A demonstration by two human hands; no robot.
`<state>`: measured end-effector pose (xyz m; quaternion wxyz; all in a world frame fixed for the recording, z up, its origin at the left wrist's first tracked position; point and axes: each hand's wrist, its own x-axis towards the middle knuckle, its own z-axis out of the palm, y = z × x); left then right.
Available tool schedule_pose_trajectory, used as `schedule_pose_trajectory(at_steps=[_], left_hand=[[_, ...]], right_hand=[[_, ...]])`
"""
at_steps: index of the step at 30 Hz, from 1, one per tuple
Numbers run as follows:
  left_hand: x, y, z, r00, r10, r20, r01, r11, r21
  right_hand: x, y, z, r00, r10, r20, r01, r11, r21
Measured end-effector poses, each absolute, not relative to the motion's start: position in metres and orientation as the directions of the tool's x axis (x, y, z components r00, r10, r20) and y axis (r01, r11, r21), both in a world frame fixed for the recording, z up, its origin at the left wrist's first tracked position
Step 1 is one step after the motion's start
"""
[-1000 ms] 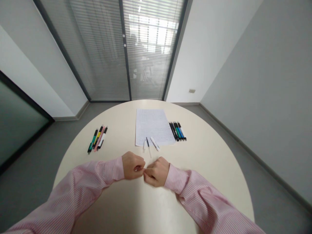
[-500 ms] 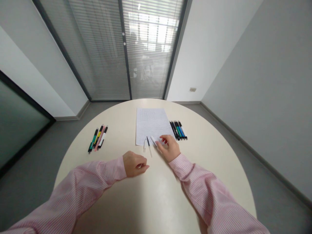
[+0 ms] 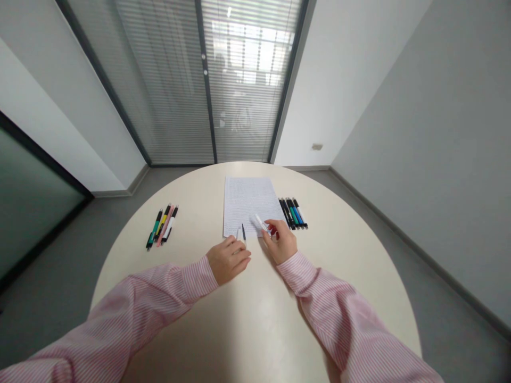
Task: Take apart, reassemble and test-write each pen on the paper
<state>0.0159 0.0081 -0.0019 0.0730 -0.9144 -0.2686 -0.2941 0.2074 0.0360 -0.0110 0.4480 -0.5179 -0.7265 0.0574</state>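
Observation:
A white pen barrel (image 3: 259, 220) is pinched between the thumb and fingers of my right hand (image 3: 281, 242), tilted over the lower right of the written sheet of paper (image 3: 249, 199). My left hand (image 3: 229, 258) reaches over the near ends of two small pieces, with its fingers stretched out and slightly apart. One is a pen refill (image 3: 244, 232) with a dark upper part. Left of it lies a short white pen piece (image 3: 238, 233). The fingers cover their lower ends, so I cannot tell whether the hand touches them.
On the left of the round table (image 3: 191, 197) lie several pens (image 3: 162, 226) with green, yellow, pink and white barrels. Another row of pens (image 3: 293, 214) lies at the paper's right edge. A glass partition with blinds (image 3: 175, 106) stands beyond the table.
My left hand has moved forward and right, its fingers uncurling over the refill and the white piece. My right hand has lifted the barrel slightly and shifted it right.

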Motion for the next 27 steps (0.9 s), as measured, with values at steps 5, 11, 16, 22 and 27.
schedule_pose_trajectory(at_steps=[5,11,16,22,27], left_hand=[[0.019,0.006,-0.003,0.641,0.429,0.636,0.532,-0.846,0.034],[0.019,0.004,-0.014,0.596,0.573,0.562,0.608,-0.779,0.15],[0.016,0.006,-0.014,0.532,0.592,0.605,0.597,-0.769,0.228],[0.011,0.014,-0.007,0.121,0.884,0.451,0.301,-0.466,0.832],[0.009,0.018,-0.003,-0.047,0.962,0.27,-0.079,-0.273,0.959]], right_hand=[[0.209,0.036,-0.008,0.024,0.775,0.631,0.63,0.478,-0.612],[0.213,0.037,-0.004,0.154,0.727,0.669,0.584,0.479,-0.655],[0.222,0.041,-0.006,0.293,0.629,0.72,0.607,0.459,-0.649],[0.222,0.037,-0.013,0.153,0.711,0.686,0.531,0.527,-0.664],[0.213,0.023,-0.011,-0.302,0.717,0.628,0.449,0.688,-0.57]])
